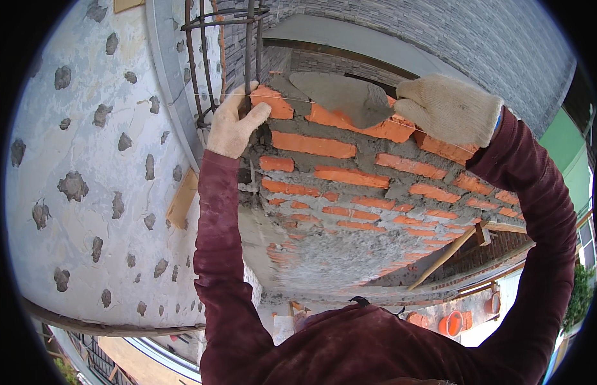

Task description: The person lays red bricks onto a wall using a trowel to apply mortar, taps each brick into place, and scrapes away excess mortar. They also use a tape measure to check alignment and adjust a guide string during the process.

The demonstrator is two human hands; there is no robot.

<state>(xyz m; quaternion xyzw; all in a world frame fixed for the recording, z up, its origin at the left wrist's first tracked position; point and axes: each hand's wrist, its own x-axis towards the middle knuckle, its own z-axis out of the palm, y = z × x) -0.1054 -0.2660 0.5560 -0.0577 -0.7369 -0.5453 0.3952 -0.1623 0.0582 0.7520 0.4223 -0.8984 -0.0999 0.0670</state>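
My left hand (pixel 231 124), in a pale knitted glove, is at the wall's left end beside an upright steel bar (pixel 249 51). Its thumb stands apart from the fingers and meets the end of an orange brick (pixel 273 102); some fingers are partly hidden. In my right hand (pixel 449 108), gloved alike, is a trowel (pixel 343 96), its handle hidden by the glove. The grey blade lies nearly flat over the top course, above an orange brick (pixel 363 123) and wet mortar (pixel 300 106). A thin string (pixel 292 98) runs along the top course in front of the blade.
Below the top course, the brick wall (pixel 350 176) drops away with rough mortar joints. A pale wall (pixel 86 154) with chipped patches stands left; grey patterned cladding (pixel 452 38) is beyond. A wooden prop (pixel 443 260) leans lower right, above an orange bucket (pixel 450 323).
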